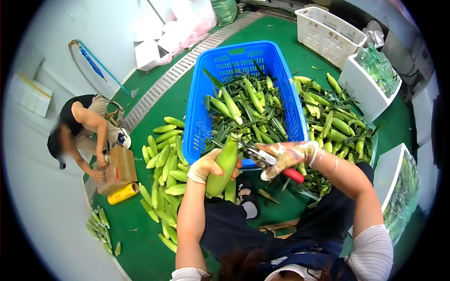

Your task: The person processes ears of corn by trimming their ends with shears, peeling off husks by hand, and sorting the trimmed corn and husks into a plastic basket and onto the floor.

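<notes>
My left hand [207, 167], in a pale glove, is wrapped round an ear of corn [224, 168] in its green husk, held upright with the tip pointing away from me. In my right hand [291, 157], gloved in a patterned glove, is a pair of pruning shears [262, 156] with a red handle. Its blades reach to the tip of the ear. Just beyond both hands stands a blue plastic basket [190, 136] holding cut husk leaves and stalk ends [255, 100].
Trimmed corn ears [164, 187] lie piled on the green floor at left; untrimmed corn [337, 126] lies at right. A co-worker [86, 117] crouches at a cardboard box [123, 167] beside a yellow roll [123, 193]. A white crate [328, 40] and foam boxes [365, 89] stand at right.
</notes>
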Demonstrator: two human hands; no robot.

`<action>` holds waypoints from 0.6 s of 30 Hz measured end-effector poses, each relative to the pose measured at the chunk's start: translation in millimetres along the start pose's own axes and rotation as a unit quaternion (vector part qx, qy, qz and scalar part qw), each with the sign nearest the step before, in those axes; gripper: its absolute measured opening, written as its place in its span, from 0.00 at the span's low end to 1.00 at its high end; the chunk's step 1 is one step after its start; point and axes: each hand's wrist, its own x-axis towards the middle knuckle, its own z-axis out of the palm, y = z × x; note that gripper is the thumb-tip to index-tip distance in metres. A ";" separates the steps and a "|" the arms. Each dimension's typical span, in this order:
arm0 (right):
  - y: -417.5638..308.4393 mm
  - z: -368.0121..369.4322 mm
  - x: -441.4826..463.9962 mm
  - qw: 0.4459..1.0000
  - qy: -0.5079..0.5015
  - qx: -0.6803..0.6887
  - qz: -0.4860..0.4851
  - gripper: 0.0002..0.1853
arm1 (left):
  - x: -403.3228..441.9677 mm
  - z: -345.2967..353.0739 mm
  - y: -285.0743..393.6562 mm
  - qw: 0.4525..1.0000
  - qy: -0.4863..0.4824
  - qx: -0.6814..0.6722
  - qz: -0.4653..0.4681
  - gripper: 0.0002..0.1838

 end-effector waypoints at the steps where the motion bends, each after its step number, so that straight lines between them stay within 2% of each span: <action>1: -5.0 -3.9 2.1 0.998 0.003 0.032 0.046 0.20 | -0.4 -1.0 -2.9 0.999 -0.011 -0.039 0.023 0.36; 2: -18.1 -5.5 5.1 0.994 0.008 0.066 0.090 0.19 | -3.2 2.2 0.0 0.996 -0.021 -0.076 0.043 0.36; 4: -9.4 -7.8 12.1 0.988 0.121 -0.015 0.090 0.15 | -19.5 8.6 11.5 0.990 0.120 -0.035 0.058 0.34; 6: 13.7 -0.3 9.3 0.957 0.267 0.086 0.070 0.14 | -48.5 -11.7 3.5 0.965 0.247 0.009 0.085 0.30; 8: 14.9 -13.0 -17.8 0.915 0.355 0.191 0.026 0.15 | -86.6 -44.8 -14.8 0.904 0.409 0.116 0.032 0.25; 9: 20.7 -20.5 -33.3 0.917 0.363 0.159 0.033 0.15 | -114.2 -95.6 -48.6 0.798 0.549 0.248 -0.006 0.20; 10: 27.1 -27.4 -53.4 0.916 0.378 0.128 0.044 0.16 | -130.0 -111.7 -61.1 0.710 0.602 0.365 -0.012 0.17; 12: 38.0 -32.5 -96.7 0.922 0.358 0.122 0.076 0.17 | -134.7 -112.9 -60.2 0.631 0.706 0.307 -0.095 0.27; 13: 39.2 -36.8 -118.7 0.931 0.338 0.097 0.101 0.20 | -170.9 -189.7 -105.9 0.640 0.698 0.318 -0.043 0.36; 14: 44.1 -35.5 -142.9 0.926 0.339 0.129 0.100 0.19 | -176.1 -200.9 -115.0 0.504 0.715 0.453 -0.172 0.38; 15: 57.3 -34.5 -162.9 0.912 0.353 0.187 0.094 0.18 | -172.7 -201.5 -110.0 0.519 0.708 0.429 -0.214 0.41; 16: 72.0 -34.6 -180.9 0.897 0.361 0.241 0.086 0.18 | -156.5 -176.0 -96.0 0.510 0.706 0.456 -0.184 0.41; 17: 83.0 -34.3 -200.1 0.889 0.381 0.250 0.051 0.16 | -139.6 -173.4 -94.3 0.348 0.730 0.567 -0.154 0.39; 18: 76.9 -28.7 -215.5 0.866 0.409 0.283 0.045 0.14 | -117.3 -162.6 -78.0 0.297 0.729 0.615 -0.034 0.37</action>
